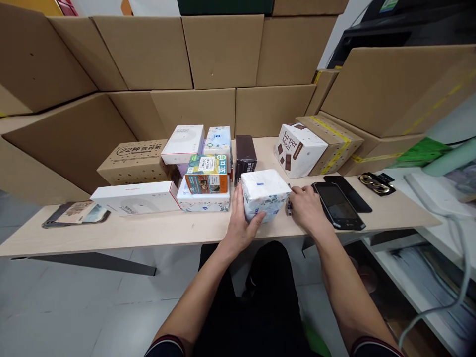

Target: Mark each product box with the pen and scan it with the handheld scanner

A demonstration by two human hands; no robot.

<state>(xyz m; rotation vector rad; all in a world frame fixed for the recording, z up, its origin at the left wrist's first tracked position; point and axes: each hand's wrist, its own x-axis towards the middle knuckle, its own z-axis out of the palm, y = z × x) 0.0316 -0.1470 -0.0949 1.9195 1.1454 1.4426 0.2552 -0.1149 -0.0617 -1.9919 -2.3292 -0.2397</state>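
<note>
A white tissue pack with blue print (265, 193) sits on the light wooden table (156, 230) near its front edge. My left hand (241, 220) grips the pack's left side, thumb on its front face. My right hand (307, 208) rests curled on the table just right of the pack, fingers closed around a small dark object I cannot make out. Left of the pack stands a cluster of small boxes: a colourful carton (207, 173) on a flat white box (203, 201), a dark brown box (245, 156) behind.
A long white box (136, 197), a perforated cardboard box (134, 161) and a "Super Meal" box (299, 148) also stand on the table. Two dark phones or tablets (340, 203) lie right of my hand. Large cardboard cartons (223, 54) wall the back.
</note>
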